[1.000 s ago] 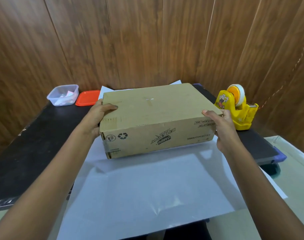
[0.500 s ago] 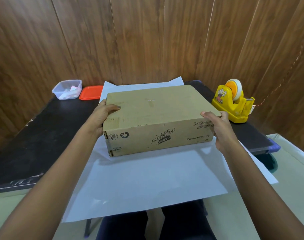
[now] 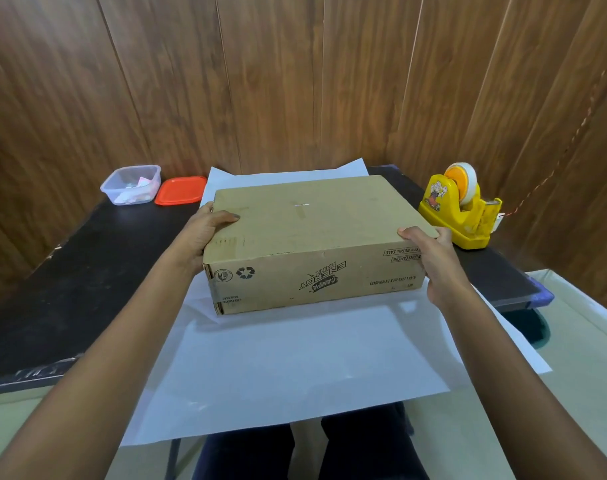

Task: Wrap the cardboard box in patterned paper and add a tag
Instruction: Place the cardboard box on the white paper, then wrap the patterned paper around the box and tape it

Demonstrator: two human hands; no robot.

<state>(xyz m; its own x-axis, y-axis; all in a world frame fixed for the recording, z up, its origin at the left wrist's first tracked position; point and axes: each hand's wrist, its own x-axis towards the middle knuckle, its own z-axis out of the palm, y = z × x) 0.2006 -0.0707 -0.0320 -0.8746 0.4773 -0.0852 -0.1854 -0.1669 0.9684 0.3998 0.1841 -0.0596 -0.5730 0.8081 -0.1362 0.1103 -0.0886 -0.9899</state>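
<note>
A flat brown cardboard box (image 3: 305,230) with black print on its near side lies on a large sheet of paper (image 3: 295,358), whose white underside faces up. My left hand (image 3: 205,233) grips the box's left end, thumb curled over the top edge. My right hand (image 3: 433,261) grips the right end the same way, thumb on top. The paper spreads over the black table (image 3: 87,271) and overhangs its near edge above my lap.
A yellow tape dispenser (image 3: 459,211) stands right of the box. At the back left sit a clear plastic tub (image 3: 130,184) holding small paper pieces and its orange lid (image 3: 181,190). Wooden wall panels close off the back and right. Pale floor lies to the right.
The box sits a little farther from me on the sheet, and my view has pulled back and tilted down, showing the paper's near edge and my legs. Both hands keep their grip.
</note>
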